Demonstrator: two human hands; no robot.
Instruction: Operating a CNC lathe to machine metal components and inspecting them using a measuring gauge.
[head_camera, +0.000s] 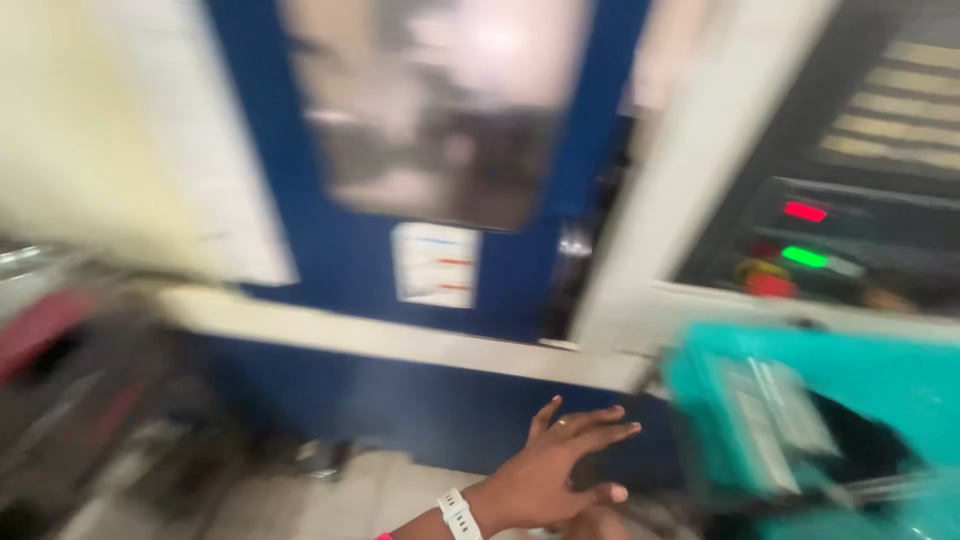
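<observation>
The fingers (590, 425) are spread apart and straight, gripping nothing, with a ring on one. They belong to one hand (545, 475), which side I cannot tell, wearing a white wristband (457, 513). The fingertips point at the teal crate (880, 390), which sits just to their right, apart from them. The crate looks like stiff moulded plastic, probably light, with smooth walls; its upper rim seems the safest hold. Blur hides its long axis. Above the crate is a panel with red and green lights (805, 235); up and left of it, a blue machine door (350, 260).
</observation>
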